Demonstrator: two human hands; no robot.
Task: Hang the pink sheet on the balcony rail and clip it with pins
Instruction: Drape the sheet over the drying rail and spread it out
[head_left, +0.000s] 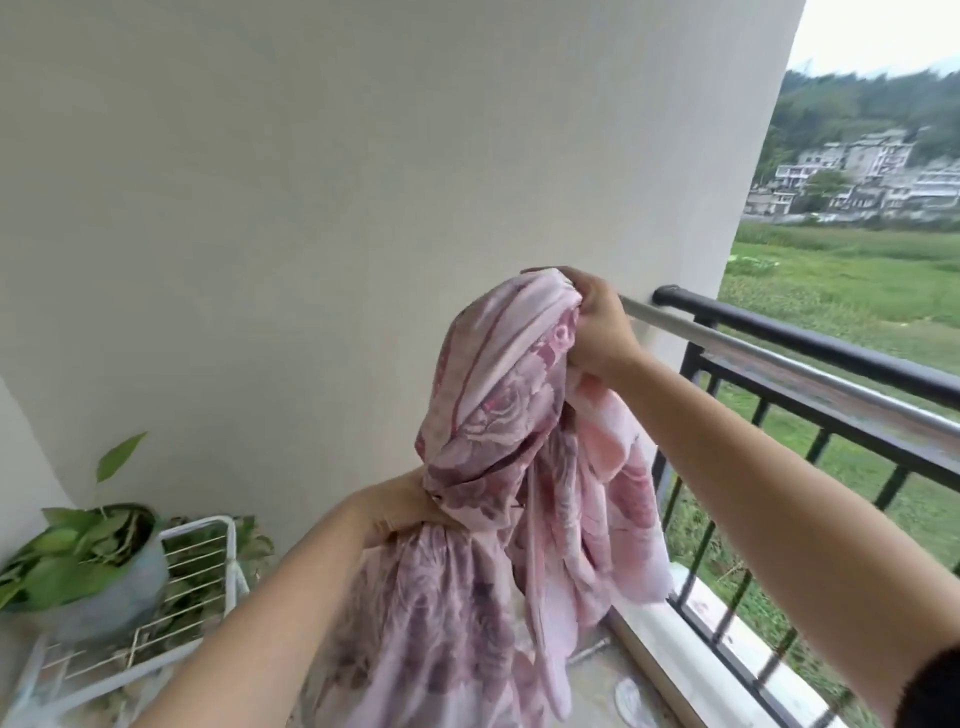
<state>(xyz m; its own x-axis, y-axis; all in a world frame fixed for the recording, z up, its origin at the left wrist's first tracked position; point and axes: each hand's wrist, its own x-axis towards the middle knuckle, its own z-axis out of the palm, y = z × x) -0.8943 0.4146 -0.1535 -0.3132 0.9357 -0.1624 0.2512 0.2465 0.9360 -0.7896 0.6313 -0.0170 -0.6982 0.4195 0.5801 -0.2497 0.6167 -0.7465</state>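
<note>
Head view, crumpled pink sheet (493, 415) (rose-printed)

We count one pink sheet (498, 426) at the middle of the frame. We count two hands on it: one left hand (400, 512) at lower centre, one right hand (597, 327) above it. At the right we count one black balcony rail (831, 345) and one silver bar (779, 364) just beside it. At lower left we count one potted plant (83, 551) and one white wire rack (202, 551).
</note>
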